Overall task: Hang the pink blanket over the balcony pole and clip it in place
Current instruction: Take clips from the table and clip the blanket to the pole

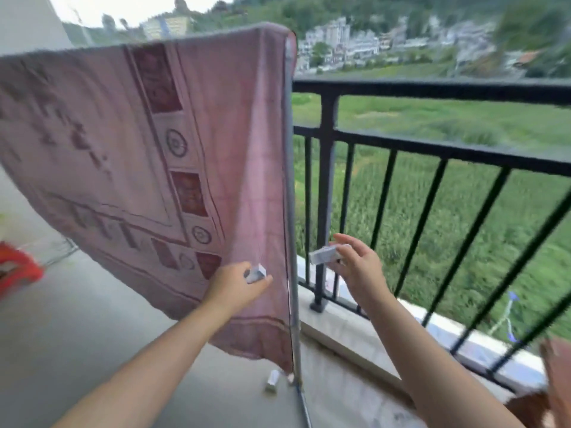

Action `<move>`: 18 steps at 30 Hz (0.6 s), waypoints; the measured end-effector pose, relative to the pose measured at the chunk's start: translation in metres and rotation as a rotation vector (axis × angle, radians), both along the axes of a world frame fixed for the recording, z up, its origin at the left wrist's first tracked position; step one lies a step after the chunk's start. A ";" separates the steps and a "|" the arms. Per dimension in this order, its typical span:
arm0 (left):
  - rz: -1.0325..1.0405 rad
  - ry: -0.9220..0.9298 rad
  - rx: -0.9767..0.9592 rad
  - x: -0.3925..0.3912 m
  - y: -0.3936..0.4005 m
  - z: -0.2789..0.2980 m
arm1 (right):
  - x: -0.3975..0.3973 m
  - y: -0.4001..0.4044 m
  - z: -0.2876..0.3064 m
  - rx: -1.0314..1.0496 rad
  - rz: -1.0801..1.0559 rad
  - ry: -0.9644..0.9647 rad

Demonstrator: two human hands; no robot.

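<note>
The pink patterned blanket (123,134) hangs over a horizontal pole whose top edge runs up to the right, ending at a grey upright post (290,180). In front of the blanket's lower right part, my left hand (234,285) grips a small white clip (257,274). To the right of the post, my right hand (355,267) pinches a second white clip (326,254) at about the same height. Another white clip (272,381) lies on the floor near the post's foot. The frame is blurred by motion.
A black metal balcony railing (432,88) runs along the right, on a pale ledge (355,329). A red stool (15,267) stands at the left on the grey floor. Something brownish (556,381) shows at the bottom right. Green fields lie beyond.
</note>
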State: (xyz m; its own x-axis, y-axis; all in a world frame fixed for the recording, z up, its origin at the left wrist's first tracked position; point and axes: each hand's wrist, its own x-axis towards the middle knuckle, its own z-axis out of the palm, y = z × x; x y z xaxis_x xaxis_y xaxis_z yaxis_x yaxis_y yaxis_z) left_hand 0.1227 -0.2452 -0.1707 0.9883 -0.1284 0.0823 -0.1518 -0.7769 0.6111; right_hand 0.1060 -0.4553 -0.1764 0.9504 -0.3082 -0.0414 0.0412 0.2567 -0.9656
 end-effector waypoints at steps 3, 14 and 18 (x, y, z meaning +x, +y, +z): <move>0.045 -0.106 -0.042 0.027 0.012 0.019 | 0.034 0.012 0.018 0.028 -0.027 0.000; 0.100 -0.608 -0.165 0.119 -0.064 0.113 | 0.180 -0.015 0.124 -0.469 0.143 -0.302; 0.293 -0.780 -0.135 0.150 -0.091 0.123 | 0.225 -0.023 0.154 -0.437 0.363 -0.446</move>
